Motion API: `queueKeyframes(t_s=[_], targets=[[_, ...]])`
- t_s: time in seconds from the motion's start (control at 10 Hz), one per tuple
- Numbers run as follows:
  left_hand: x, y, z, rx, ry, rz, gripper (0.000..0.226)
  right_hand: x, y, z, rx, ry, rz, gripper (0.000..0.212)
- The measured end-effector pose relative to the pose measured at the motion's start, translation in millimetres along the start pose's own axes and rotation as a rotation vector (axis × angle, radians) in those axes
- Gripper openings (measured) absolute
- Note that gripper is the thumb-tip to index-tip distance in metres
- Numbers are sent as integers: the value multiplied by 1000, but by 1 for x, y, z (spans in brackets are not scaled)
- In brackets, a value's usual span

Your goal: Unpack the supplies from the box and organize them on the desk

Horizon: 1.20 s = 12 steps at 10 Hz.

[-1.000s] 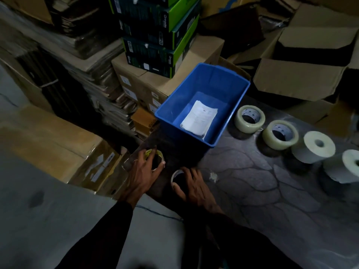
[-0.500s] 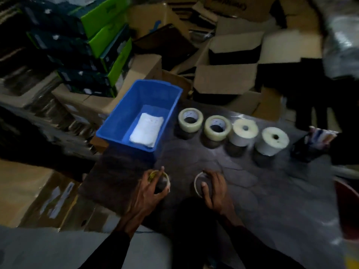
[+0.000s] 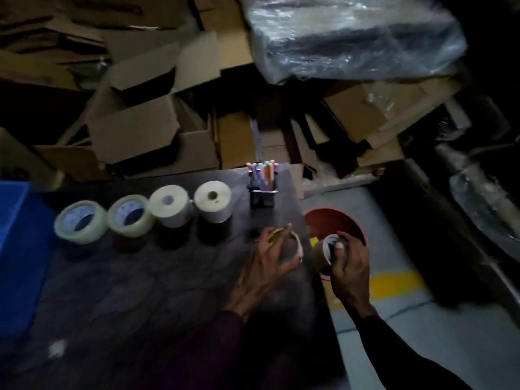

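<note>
- Left roll (image 3: pixel 297 245): a thin tape ring with a yellowish rim. It sits near the right edge of the surface (image 3: pixel 140 291), just in front of the pen holder (image 3: pixel 263 192). Whether it rests on the surface or hangs above it cannot be told.
- Left hand (image 3: pixel 266 266): clamped on the left roll, with the fingers curled over the rim from above.
- Right roll (image 3: pixel 326 253): brown tape with a pale core, tilted so the bore faces up toward the camera. It is past the right edge of the surface, above the red bucket (image 3: pixel 332 220) on the floor (image 3: pixel 399 220).
- Right hand (image 3: pixel 350 266): clamped on the right roll, with the thumb across the bore.
- The two held rolls are just beside each other, and no contact between them is visible.
- Placed items: a line along the far side of the surface runs left to right.
  - Clear roll 1 (image 3: pixel 80 222)
  - Clear roll 2 (image 3: pixel 130 216)
  - White roll 1 (image 3: pixel 171 205)
  - White roll 2 (image 3: pixel 213 201)
  - The pen holder, filled with markers
- Each item in the line stands flat and close to its neighbour.
- Progress (judgement): the task is well advanced. Five items are set out, and the two held rolls are not yet placed.
- Bin (image 3: pixel 17 220): blue, at the left edge of the view. Its inside is out of frame, so what remains to unpack cannot be told.
- Behind the surface are open cardboard boxes (image 3: pixel 135 136) and a plastic-wrapped bundle (image 3: pixel 351 38).
</note>
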<state>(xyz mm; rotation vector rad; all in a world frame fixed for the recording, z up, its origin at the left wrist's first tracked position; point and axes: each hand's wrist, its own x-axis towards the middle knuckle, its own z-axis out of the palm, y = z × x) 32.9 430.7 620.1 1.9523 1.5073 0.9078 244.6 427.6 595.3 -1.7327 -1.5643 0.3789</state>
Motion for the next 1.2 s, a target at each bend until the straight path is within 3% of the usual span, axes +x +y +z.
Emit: queueKeyframes(t_s=[0.3, 0.4, 0.6, 0.8, 0.9, 1.0, 1.2], targets=[[144, 24, 130, 149, -478, -71, 71, 57, 135, -1, -223, -205, 76, 36], [176, 12, 166, 198, -561, -182, 67, 71, 156, 15, -327, -363, 3, 35], [198, -35, 216, 329, -742, -469, 77, 84, 189, 54, -450, -454, -35, 38], [185, -61, 255, 385, -759, -564, 78, 86, 211, 69, -540, -483, 14, 33], [178, -68, 265, 435, -755, -541, 77, 84, 217, 70, -532, -534, 27, 48], [174, -76, 262, 434, -761, -524, 77, 85, 217, 69, -446, -542, 44, 57], [181, -57, 235, 268, -706, -501, 61, 87, 189, 45, -180, -361, 74, 59]])
